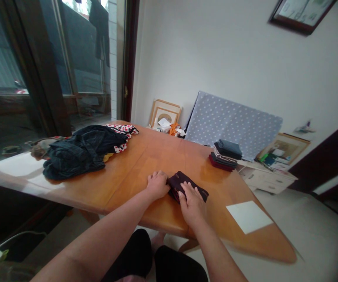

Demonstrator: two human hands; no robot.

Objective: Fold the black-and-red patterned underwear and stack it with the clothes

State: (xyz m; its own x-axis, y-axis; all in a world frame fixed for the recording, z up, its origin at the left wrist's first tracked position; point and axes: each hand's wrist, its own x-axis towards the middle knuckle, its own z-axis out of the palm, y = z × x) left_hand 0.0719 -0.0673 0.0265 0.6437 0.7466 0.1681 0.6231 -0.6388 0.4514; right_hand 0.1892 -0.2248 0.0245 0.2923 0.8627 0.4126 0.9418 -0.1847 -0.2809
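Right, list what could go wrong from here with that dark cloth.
The dark folded cloth lies close to the near edge of the wooden table, so it might slide off if the right hand presses unevenly. The left hand only meets one end, which could spring open. The folded stack sits towards the far side, where a stray sweep might topple it.

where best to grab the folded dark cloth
Probably pinch the folded dark cloth at its bare right end, coming from the right: it lies slanted, with the left hand at the other end and the right hand on its middle.
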